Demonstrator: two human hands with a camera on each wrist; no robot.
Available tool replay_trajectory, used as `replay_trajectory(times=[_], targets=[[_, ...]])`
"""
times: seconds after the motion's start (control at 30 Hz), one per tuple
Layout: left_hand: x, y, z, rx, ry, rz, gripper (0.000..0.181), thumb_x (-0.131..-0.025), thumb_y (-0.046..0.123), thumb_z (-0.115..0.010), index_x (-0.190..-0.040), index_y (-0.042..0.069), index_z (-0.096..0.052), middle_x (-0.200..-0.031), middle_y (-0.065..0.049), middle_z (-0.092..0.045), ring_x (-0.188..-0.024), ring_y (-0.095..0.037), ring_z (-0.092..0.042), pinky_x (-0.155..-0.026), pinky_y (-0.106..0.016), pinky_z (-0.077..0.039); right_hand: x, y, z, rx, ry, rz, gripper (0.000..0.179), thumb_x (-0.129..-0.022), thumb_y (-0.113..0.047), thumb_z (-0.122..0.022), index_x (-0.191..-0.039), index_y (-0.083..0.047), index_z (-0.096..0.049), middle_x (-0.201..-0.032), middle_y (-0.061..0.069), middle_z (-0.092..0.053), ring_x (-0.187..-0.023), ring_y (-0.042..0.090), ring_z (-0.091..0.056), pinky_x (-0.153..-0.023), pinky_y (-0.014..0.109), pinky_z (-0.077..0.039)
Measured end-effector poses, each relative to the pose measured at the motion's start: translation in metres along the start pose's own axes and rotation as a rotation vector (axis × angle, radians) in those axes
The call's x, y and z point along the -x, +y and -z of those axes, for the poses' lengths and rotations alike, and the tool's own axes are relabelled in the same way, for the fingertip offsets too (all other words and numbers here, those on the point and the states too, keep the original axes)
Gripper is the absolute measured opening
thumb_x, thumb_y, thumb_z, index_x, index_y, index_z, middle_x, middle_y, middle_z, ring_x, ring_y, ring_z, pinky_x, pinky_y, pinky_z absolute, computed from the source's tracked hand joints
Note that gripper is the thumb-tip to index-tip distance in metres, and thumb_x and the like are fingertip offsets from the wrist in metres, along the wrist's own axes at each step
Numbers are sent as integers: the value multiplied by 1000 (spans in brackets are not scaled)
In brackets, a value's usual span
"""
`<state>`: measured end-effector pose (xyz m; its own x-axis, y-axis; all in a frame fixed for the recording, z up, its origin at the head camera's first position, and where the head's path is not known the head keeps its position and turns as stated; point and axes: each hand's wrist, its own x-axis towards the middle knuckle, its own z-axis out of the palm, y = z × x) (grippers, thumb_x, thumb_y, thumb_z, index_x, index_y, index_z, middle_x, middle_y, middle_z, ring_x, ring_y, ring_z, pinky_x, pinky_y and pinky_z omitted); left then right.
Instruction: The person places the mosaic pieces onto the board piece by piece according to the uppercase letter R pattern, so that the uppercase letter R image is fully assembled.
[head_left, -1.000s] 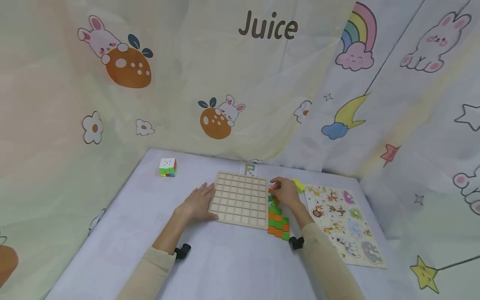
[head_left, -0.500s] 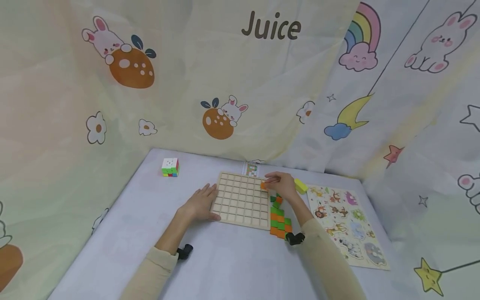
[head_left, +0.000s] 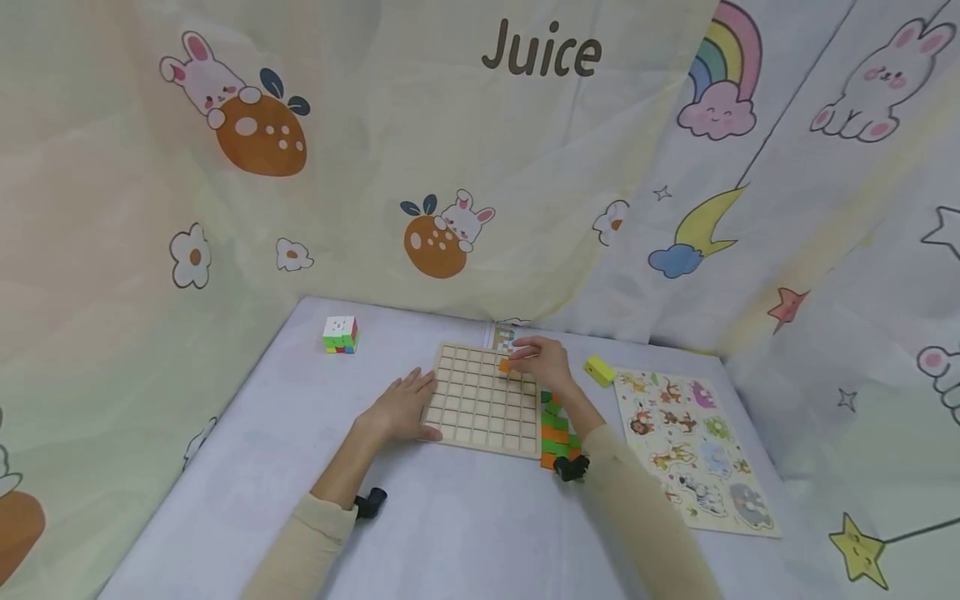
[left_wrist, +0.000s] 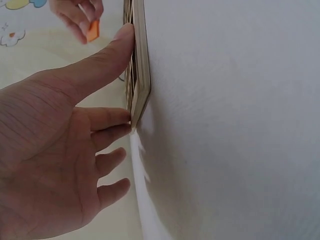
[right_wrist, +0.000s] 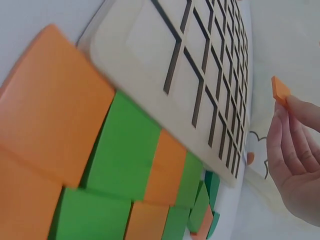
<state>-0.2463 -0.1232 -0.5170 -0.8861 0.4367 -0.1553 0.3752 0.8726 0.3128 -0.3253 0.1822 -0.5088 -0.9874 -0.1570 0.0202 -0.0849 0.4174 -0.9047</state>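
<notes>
A wooden grid board [head_left: 480,408] lies flat, its square cells bare where they show. My left hand [head_left: 401,408] rests against the board's left edge with fingers spread; in the left wrist view its thumb [left_wrist: 107,57] touches the board's rim and two fingertips meet the corner. Over the far right part of the grid, my right hand [head_left: 546,362] pinches a small orange square tile [head_left: 505,366] between thumb and fingers. The right wrist view shows that orange tile [right_wrist: 280,91] held above the board's far end. Orange and green tiles [head_left: 553,437] lie along the board's right side, partly behind the right forearm.
Behind the board lies a small pattern card [head_left: 503,336]. A yellow block [head_left: 599,371] sits right of the right hand, beside an animal picture puzzle [head_left: 693,454]. At the back left stands a puzzle cube [head_left: 341,334]. A printed curtain hangs behind the table.
My right hand has taken an orange tile from the pile at the board's right and carried it left over the far rows. The left hand stays at the board's edge.
</notes>
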Motion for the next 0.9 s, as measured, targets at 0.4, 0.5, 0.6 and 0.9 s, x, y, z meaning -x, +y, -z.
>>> replay_trajectory(times=[0.4,0.5,0.6,0.9], targets=[[0,2,-2,28,-5,3,109,-81,51,-87,-160,-3,-35,-170,-17,-26,-160,-37,-16,-129,-55,-19,-17,-2,-27,-161,-1,-120,50,-89,-4,-83,-134,6,-65,-105,13,-79,-91,22,-77,-82,35,-65],[-1,2,-2,19,-6,7,109,-81,52,-87,-160,-2,-35,-171,-16,-26,-160,-36,-15,-129,-55,-18,-20,-5,-34,-115,11,-132,47,-88,-6,-83,-132,2,-67,-104,11,-79,-93,23,-77,-80,32,-65],[-1,1,-2,9,-10,7,110,-81,53,-87,-160,-2,-35,-171,-16,-26,-160,-36,-15,-129,-55,-18,-22,-8,-42,-55,12,-129,44,-89,-8,-83,-130,0,-70,-104,10,-80,-96,25,-77,-85,37,-64],[-2,2,-1,-10,-23,20,110,-80,52,-87,-160,-3,-35,-170,-18,-26,-160,-35,-14,-129,-55,-16,-28,-4,-56,43,20,-95,43,-90,-8,-82,-130,-1,-69,-99,7,-81,-93,23,-77,-89,38,-63]])
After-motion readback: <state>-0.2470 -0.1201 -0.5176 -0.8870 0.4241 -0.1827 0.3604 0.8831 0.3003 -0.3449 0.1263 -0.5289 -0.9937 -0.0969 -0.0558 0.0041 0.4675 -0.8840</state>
